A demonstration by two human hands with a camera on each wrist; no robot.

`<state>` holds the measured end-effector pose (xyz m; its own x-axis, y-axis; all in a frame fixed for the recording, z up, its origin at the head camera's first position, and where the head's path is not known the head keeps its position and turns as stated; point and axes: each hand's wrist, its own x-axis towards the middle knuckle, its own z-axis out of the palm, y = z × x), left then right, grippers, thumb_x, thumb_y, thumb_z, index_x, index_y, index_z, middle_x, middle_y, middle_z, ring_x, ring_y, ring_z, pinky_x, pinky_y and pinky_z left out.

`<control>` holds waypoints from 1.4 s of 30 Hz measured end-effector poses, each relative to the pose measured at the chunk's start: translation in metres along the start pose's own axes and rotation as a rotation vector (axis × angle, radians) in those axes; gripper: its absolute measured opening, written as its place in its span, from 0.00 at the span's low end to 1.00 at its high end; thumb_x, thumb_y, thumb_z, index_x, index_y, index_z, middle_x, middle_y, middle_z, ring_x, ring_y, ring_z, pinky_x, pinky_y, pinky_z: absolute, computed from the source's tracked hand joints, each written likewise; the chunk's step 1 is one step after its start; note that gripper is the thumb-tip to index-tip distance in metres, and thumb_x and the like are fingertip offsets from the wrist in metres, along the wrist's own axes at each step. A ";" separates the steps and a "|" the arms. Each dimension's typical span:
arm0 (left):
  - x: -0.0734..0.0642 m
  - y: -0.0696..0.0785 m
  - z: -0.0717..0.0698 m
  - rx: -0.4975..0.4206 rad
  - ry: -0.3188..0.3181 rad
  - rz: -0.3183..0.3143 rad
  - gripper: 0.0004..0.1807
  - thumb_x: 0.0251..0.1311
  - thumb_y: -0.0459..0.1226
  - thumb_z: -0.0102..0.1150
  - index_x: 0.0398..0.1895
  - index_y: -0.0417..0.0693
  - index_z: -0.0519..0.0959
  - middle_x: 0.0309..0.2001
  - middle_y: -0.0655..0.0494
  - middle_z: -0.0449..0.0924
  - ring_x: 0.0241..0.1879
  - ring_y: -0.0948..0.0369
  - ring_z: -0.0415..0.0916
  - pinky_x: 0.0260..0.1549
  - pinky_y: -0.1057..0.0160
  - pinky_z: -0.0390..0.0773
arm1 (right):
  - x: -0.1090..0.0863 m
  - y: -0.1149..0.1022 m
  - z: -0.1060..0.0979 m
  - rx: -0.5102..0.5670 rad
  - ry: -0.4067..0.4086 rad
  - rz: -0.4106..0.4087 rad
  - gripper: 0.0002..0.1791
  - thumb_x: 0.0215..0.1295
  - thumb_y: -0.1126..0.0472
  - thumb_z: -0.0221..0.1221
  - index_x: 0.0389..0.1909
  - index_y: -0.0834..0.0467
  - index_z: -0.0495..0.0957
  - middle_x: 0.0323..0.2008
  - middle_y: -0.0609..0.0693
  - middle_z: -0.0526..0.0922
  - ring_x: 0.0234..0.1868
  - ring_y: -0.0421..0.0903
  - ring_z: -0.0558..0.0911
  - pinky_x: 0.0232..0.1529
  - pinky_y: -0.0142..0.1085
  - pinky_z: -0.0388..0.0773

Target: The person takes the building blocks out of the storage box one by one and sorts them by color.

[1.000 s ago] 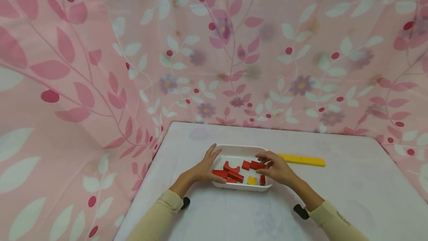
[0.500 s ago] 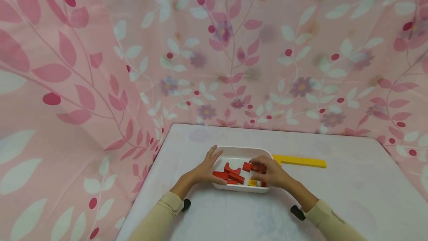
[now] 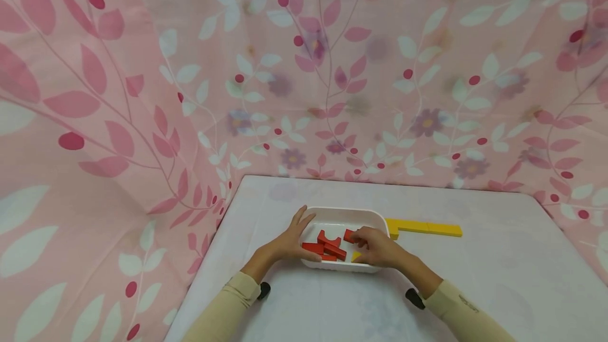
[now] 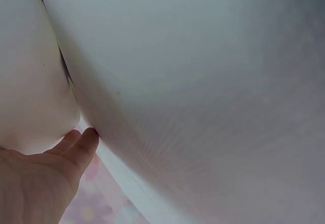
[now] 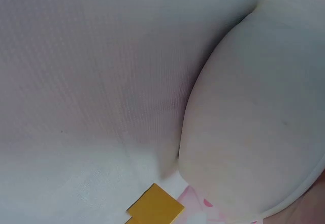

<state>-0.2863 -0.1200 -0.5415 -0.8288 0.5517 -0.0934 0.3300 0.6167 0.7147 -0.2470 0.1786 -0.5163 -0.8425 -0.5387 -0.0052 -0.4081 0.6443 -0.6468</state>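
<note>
A white tray (image 3: 342, 266) holds several red blocks, among them an arched block (image 3: 329, 239) and a long block (image 3: 334, 250). My left hand (image 3: 287, 241) lies against the tray's left end, fingers spread and mostly straight, thumb at the near rim. In the left wrist view its fingertips touch the tray's outer wall (image 4: 30, 71). My right hand (image 3: 380, 248) reaches over the right end, fingers bent down inside. A small red block (image 3: 349, 235) and a yellow block (image 3: 355, 256) show partly beside it. Its fingertips' contact is hidden.
A row of long yellow blocks (image 3: 427, 228) lies on the white-covered table (image 3: 499, 263), right of the tray. The near end of that row meets the tray's right side. Pink floral cloth (image 3: 332, 94) hangs behind and at the left.
My right hand has moved left and lower into the tray, covering the red blocks at its right end and part of the yellow one. My left hand stays in place.
</note>
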 end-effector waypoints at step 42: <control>0.002 0.002 0.001 0.003 0.004 -0.006 0.61 0.40 0.61 0.76 0.78 0.67 0.51 0.80 0.58 0.26 0.77 0.46 0.41 0.65 0.36 0.65 | 0.013 0.000 0.012 -0.064 0.025 0.143 0.18 0.50 0.48 0.75 0.36 0.52 0.81 0.30 0.40 0.79 0.32 0.40 0.73 0.32 0.29 0.75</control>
<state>-0.2872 -0.1170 -0.5416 -0.8325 0.5459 -0.0949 0.3265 0.6217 0.7120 -0.2538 0.1652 -0.5260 -0.9018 -0.4259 -0.0737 -0.3046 0.7472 -0.5908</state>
